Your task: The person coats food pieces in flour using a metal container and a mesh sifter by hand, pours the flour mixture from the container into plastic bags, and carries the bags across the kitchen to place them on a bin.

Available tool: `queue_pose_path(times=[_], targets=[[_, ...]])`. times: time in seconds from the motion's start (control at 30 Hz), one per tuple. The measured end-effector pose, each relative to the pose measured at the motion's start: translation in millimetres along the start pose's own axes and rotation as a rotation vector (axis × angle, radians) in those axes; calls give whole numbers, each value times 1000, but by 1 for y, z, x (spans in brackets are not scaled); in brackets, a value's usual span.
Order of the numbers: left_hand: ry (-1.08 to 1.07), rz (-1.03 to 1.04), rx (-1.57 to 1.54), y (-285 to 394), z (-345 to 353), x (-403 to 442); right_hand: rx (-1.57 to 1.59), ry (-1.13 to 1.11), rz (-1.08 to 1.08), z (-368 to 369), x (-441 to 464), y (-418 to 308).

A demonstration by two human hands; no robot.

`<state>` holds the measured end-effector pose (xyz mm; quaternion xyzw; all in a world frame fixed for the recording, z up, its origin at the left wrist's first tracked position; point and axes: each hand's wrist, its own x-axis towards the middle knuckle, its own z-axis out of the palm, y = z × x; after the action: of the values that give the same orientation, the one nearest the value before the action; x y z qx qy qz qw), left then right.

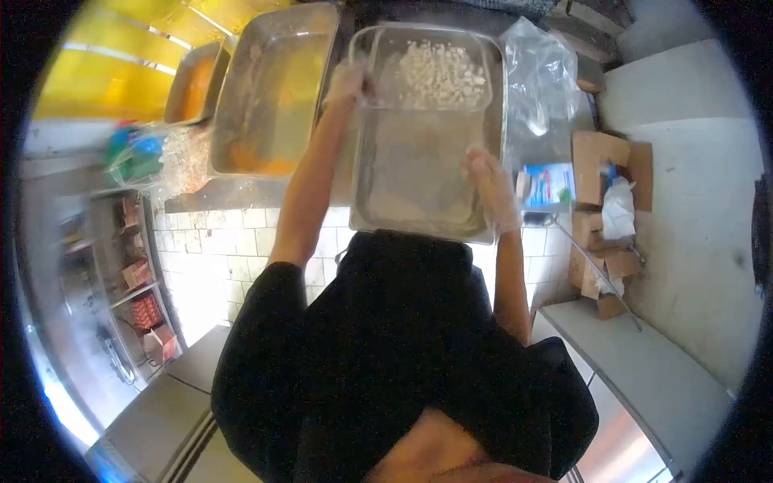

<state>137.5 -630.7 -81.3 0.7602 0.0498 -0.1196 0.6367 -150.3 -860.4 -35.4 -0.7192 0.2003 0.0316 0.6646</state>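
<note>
At a dark counter (pixel 250 191) above white tiles (pixel 262 240), has left hand (pixel 348 83) and right hand (pixel 493 187) at opposite sides of a steel tray (pixel 419 173); cannot tell whether either grips it. Shows white pieces (pixel 443 74) already at the far end, none spread nearer; leaves what remains unclear.

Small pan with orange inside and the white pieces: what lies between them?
The head view shows a larger metal pan and the left hand.

Small tray (pixel 217 87), larger tray (pixel 290 68), clear plastic bag (pixel 541 64) and blue-white packet (pixel 550 183) are carried by the grey table (pixel 262 193). Middle pan (pixel 423 165) is seen jutting past front edge; underside contact can't be confirmed.
</note>
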Motion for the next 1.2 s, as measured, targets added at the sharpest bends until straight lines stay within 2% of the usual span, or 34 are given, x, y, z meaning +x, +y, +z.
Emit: queue_pose_path(times=[0.03, 0.1, 0.13, 0.17, 0.23, 0.27, 0.33, 0.37, 0.4, 0.43, 0.47, 0.5, 0.53, 0.57, 0.63, 0.67, 0.7, 0.73, 0.77, 0.83, 0.93, 1.0, 1.07, 1.1, 1.13, 1.17, 1.2], targets=[[0, 2, 20, 10, -5, -4, 4, 5, 12, 1, -2, -4], [-4, -141, -119, 19, -10, -18, -49, 21, 16, 5, -7, -12], [-70, -28, -85, 2, -5, -8, -114, 22, 5, 5, -6, -13], [-59, -36, -91, -10, -4, 6, -122, 10, 9, 3, 1, -3], [-69, -104, 161, -10, -6, 10, -106, -38, 9, 5, 13, 21], [-67, -116, 170, -12, -8, 8, -98, -44, 19, 7, 14, 28], [-100, -64, -197, -20, -11, 4, 23, -9, 81, 12, 11, 26], [-92, -81, -201, -24, -7, 3, 16, -18, 97, 11, 10, 28], [-55, 38, 63, -20, 3, 3, -289, -22, -7, 6, 12, 31], [57, 63, 234, 5, 6, -14, -590, -30, -124, 1, 17, 33], [174, 67, 405, 33, 10, -32, -588, -45, -117, -1, 19, 42], [175, 57, 415, 30, 3, -33, -460, -69, -103, 1, 18, 48], [98, 19, 265, 28, -4, -29, -333, -84, -91, 4, 19, 53], [21, -23, 108, 24, -9, -25, -332, -86, -83, 5, 20, 58], [-6, 397, 458, -27, -3, 12, -541, -74, 203, 10, 20, 40], [75, 272, 473, -33, 4, 25, -549, -79, 195, 10, 27, 43], [147, 144, 491, -37, 6, 29, -671, -192, 56, 11, 31, 56], [105, -33, 658, -20, -1, 29, -726, -246, -10, 17, 37, 71], [98, -28, 663, -12, -6, 19, -778, -295, -80, 22, 44, 86], [27, -49, 59, 5, -9, -12, -827, -725, -224, 40, 69, 114], [18, -44, 70, 20, 6, -27, -728, -661, -194, 73, 76, 129], [-23, 14, 144, 21, -6, -26, -679, -824, -540, 93, 81, 139], [-78, 76, 222, 13, -14, -19, -708, -793, -575, 122, 85, 151], [-85, 37, 135, 1, -14, -10, -744, -769, -618, 130, 89, 156], [-91, -8, 46, 2, -12, -9, -748, -755, -615, 135, 90, 165], [-99, -1, 42, 2, -8, -8, -716, -745, -468, 139, 93, 173], [-10, -2, 112, 12, -3, -16, -683, -733, -327, 140, 98, 175]])
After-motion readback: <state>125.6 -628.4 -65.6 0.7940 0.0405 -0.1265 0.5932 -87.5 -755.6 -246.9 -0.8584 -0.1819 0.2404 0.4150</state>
